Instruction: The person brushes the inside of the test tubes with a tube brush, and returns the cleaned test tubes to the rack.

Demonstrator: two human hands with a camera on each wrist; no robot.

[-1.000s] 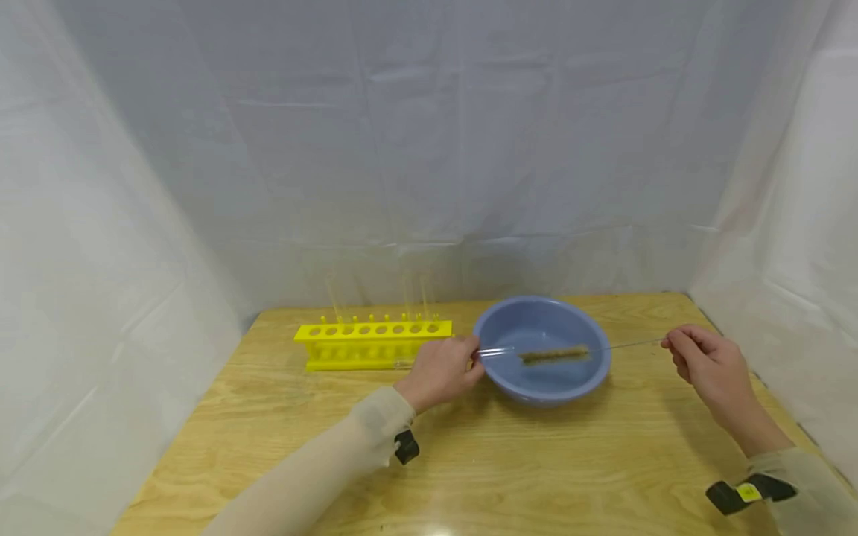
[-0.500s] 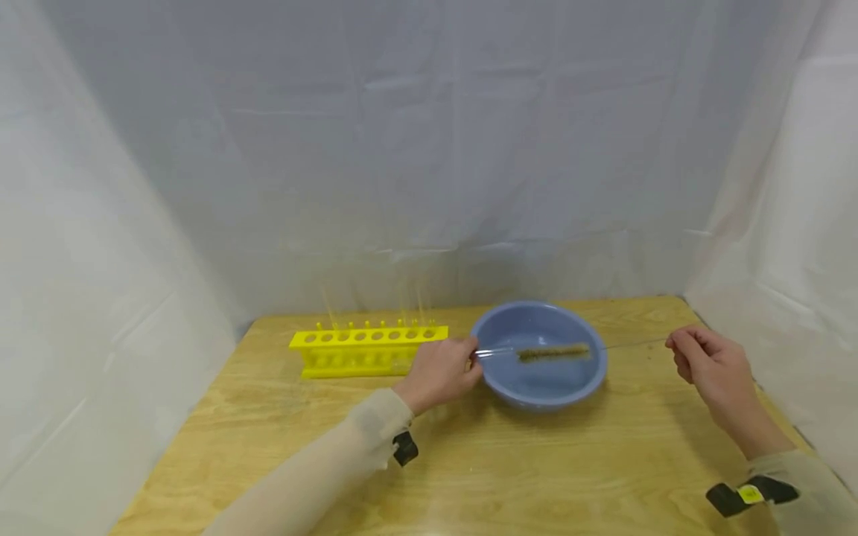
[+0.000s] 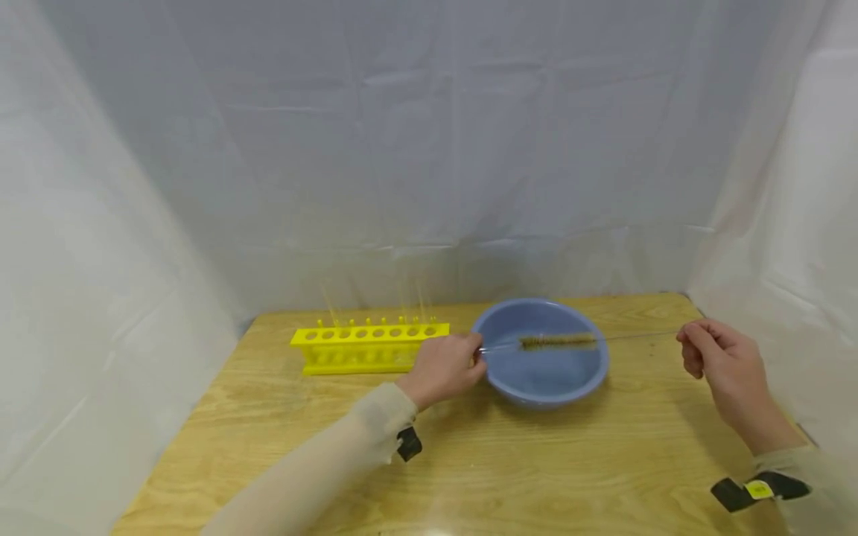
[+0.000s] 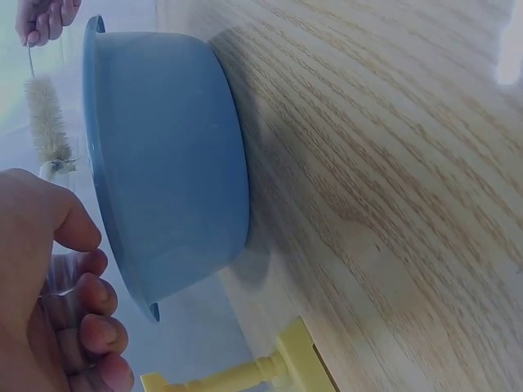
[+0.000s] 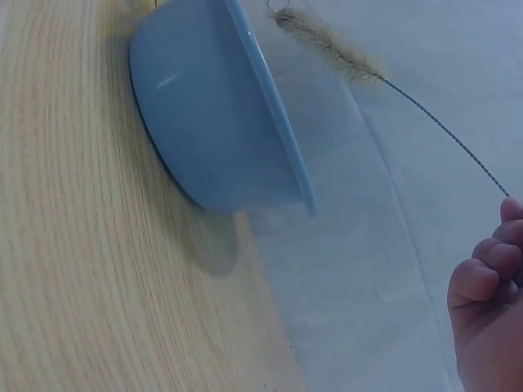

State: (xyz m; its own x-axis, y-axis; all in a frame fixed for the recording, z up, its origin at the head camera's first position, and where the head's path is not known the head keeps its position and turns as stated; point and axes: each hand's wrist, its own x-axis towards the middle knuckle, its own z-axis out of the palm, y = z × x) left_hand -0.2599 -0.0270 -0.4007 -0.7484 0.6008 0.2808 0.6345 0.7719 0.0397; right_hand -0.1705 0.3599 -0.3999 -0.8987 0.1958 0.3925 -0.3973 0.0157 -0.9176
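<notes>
Brush point(image 3: 558, 342), the only one in sight, hung above the one blue basin point(image 4: 167, 163), its bristles reaching the mouth of a single clear test tube point(image 3: 499, 348) (whether the tip was just inside could not be told). The right hand point(image 3: 727, 365) pinched the brush's thin wire stem; the left hand point(image 3: 445, 370) had its fingers curled round the test tube. Compared with half a second earlier, the right hand was slightly farther right and the brush a little higher, its bristles less blurred, while the left hand had hardly shifted. Left of the basin stood one yellow rack point(image 3: 358, 368) with eight holes in its top and three faint tubes point(image 3: 330, 299) rising from it. Basin and rack rested on one wooden table point(image 3: 536, 469).
</notes>
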